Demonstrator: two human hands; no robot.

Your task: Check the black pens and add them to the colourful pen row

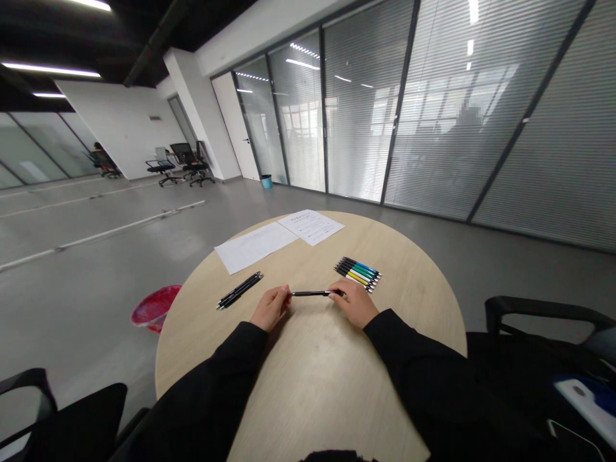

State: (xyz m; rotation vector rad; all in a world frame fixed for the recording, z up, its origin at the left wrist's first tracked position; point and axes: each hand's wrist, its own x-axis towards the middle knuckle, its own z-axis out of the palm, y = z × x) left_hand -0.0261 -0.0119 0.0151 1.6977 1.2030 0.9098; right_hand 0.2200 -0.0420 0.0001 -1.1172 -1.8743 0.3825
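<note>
A black pen [310, 294] is held level between my two hands, just over the round wooden table [317, 359]. My left hand [272, 307] is closed on its left end, fingers pinched together. On the other end, my right hand [353, 303] grips it between thumb and fingers. Several black pens [239, 290] lie side by side on the tabletop, left of my left hand. Beyond my right hand, several pens with coloured barrels [359, 273] in blue, green, yellow and white lie in a neat row; my hand partly hides the nearest ones.
Two paper sheets, one nearly blank [255, 247] and one printed [312, 226], lie at the table's far side. A red bin [156, 308] stands on the floor at left. Black armchairs flank the table; the right chair [539, 314] has a white-and-blue item [584, 404] on it.
</note>
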